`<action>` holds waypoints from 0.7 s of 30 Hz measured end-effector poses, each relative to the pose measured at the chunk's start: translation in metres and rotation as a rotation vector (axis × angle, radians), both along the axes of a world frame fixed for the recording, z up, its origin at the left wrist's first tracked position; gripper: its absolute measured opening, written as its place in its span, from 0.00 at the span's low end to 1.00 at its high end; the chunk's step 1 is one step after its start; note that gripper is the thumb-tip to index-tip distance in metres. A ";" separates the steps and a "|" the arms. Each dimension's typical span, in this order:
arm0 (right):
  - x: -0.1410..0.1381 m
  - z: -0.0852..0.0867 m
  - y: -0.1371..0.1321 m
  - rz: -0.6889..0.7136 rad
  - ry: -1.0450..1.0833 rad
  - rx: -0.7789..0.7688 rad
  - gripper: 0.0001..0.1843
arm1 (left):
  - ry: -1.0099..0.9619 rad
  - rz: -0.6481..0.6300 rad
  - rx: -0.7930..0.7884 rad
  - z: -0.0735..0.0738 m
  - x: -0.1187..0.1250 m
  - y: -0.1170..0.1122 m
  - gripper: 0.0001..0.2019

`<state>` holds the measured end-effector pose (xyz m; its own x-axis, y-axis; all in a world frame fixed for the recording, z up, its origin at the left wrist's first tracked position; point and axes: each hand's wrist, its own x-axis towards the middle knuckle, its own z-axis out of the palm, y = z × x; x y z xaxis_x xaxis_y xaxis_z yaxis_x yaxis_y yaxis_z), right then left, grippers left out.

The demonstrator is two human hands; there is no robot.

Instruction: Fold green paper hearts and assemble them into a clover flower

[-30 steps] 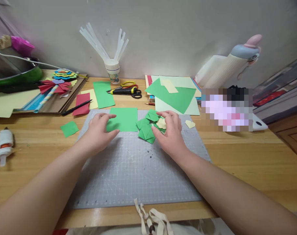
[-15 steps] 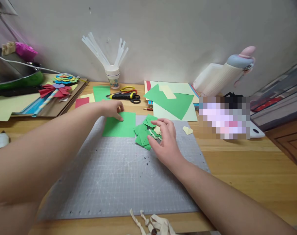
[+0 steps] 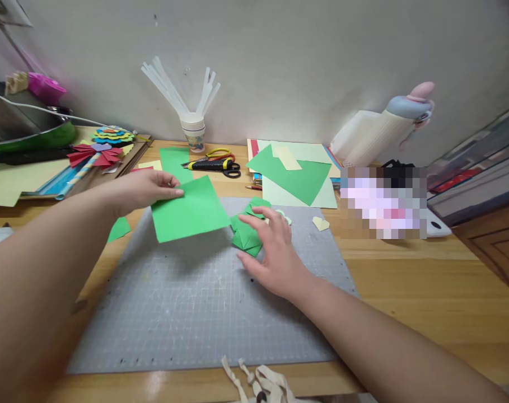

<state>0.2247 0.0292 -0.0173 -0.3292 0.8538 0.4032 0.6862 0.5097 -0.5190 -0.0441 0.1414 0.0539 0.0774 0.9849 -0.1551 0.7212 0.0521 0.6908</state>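
A square sheet of green paper (image 3: 191, 210) is pinched at its upper left edge by my left hand (image 3: 155, 187). The sheet is tilted and raised off the grey cutting mat (image 3: 187, 313), with a shadow beneath it. My right hand (image 3: 275, 252) hovers with fingers apart at the right side of several folded green paper pieces (image 3: 246, 232), partly covering them. It holds nothing that I can see. Behind its fingers a pale scalloped paper piece (image 3: 286, 218) shows in part. A small cream paper heart (image 3: 321, 224) lies near the mat's right edge.
Behind the mat lie a utility knife (image 3: 208, 164) and scissors (image 3: 232, 170). A stack of paper cups (image 3: 194, 133) holds white strips. Paper sheets (image 3: 298, 173) are piled at the back. To the right leans a bottle (image 3: 388, 126); to the left sits a green-based pot (image 3: 31, 134).
My left hand has lifted the green sheet from the mat and moved it left, tilting it. My right hand has shifted slightly left and nearer to me.
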 end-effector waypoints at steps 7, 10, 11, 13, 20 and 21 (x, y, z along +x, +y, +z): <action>-0.001 0.025 -0.029 0.369 -0.229 0.375 0.10 | -0.194 -0.151 -0.282 -0.026 0.028 -0.081 0.18; -0.001 0.038 -0.040 0.466 -0.384 0.322 0.12 | -0.191 -0.184 -0.251 -0.036 0.039 -0.099 0.16; -0.001 0.041 -0.043 0.476 -0.439 0.274 0.12 | -0.185 -0.171 -0.204 -0.036 0.041 -0.104 0.15; -0.002 0.043 -0.048 0.464 -0.520 0.179 0.11 | -0.142 -0.132 -0.054 -0.033 0.046 -0.116 0.14; 0.000 0.034 -0.059 0.390 -0.490 -0.015 0.07 | 0.302 -0.625 0.088 -0.023 0.065 -0.172 0.10; 0.001 0.034 -0.061 0.382 -0.480 -0.046 0.08 | 0.334 -0.651 0.094 -0.026 0.066 -0.176 0.06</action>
<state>0.2256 -0.0314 0.0162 -0.7513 0.6523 0.0998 0.6216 0.7504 -0.2248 0.0223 -0.0346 0.0282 0.6144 0.7658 -0.1898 0.7584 -0.5069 0.4098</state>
